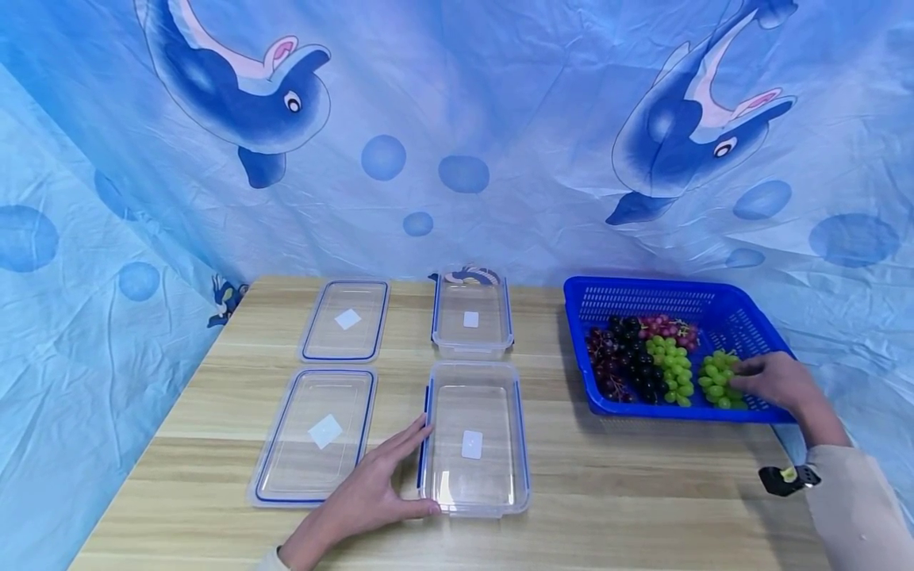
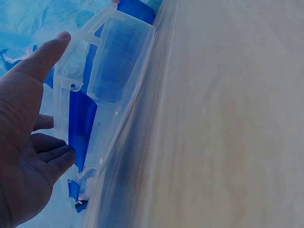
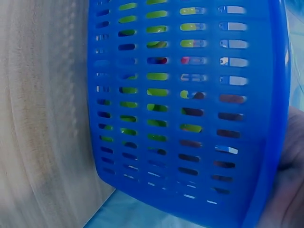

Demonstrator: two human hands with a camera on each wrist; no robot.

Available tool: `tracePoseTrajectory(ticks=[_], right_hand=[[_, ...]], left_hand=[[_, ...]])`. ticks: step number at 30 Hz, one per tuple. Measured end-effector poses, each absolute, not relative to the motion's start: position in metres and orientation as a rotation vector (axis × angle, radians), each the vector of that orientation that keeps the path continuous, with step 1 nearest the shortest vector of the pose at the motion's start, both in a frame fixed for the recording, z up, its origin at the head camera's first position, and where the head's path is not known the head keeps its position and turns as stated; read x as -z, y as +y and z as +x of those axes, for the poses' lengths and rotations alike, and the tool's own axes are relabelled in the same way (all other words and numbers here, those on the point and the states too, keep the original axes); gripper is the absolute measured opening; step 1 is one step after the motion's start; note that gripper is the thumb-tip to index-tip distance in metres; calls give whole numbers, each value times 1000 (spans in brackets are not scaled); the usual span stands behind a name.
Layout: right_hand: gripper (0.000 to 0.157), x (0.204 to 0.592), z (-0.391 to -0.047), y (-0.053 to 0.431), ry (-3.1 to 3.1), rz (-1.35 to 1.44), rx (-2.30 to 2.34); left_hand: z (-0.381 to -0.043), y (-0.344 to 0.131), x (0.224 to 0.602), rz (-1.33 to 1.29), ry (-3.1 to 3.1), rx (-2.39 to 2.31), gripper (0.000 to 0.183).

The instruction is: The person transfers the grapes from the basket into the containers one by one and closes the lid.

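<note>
We look down on a table point(image 1: 643, 492) with a pale, streaky wood-grain top. Taking the front box point(image 1: 478, 400) as our landmark, we see it lying flat on the wood, clear and lidless, with blue trim along its sides. Just behind it we find the back box point(image 1: 471, 297), also clear and lidless. To its left lies the front lid point(image 1: 300, 468), flat and blue-edged, and behind and left of it the back lid point(image 1: 347, 341). Well to its right, farther back, we have a blue basket point(image 1: 664, 408).
</note>
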State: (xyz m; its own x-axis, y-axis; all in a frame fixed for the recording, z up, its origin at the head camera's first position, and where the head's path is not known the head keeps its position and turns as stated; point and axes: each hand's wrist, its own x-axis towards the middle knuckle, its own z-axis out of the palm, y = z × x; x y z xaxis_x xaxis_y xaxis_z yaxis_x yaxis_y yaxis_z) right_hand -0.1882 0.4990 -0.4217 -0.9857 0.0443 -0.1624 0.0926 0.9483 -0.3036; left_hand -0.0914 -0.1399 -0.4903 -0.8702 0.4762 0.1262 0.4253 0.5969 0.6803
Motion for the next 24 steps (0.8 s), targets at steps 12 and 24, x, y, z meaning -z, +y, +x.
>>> tracePoseTrajectory(ticks=[12,24], right_hand=[[46,418,-183,499,2991,132,479],[46,413,-179,496,3170,190,553]], left_hand=[[-91,-140,491,796,2755,-1130,109],[-92,-140,491,802,2746,-1140,110]])
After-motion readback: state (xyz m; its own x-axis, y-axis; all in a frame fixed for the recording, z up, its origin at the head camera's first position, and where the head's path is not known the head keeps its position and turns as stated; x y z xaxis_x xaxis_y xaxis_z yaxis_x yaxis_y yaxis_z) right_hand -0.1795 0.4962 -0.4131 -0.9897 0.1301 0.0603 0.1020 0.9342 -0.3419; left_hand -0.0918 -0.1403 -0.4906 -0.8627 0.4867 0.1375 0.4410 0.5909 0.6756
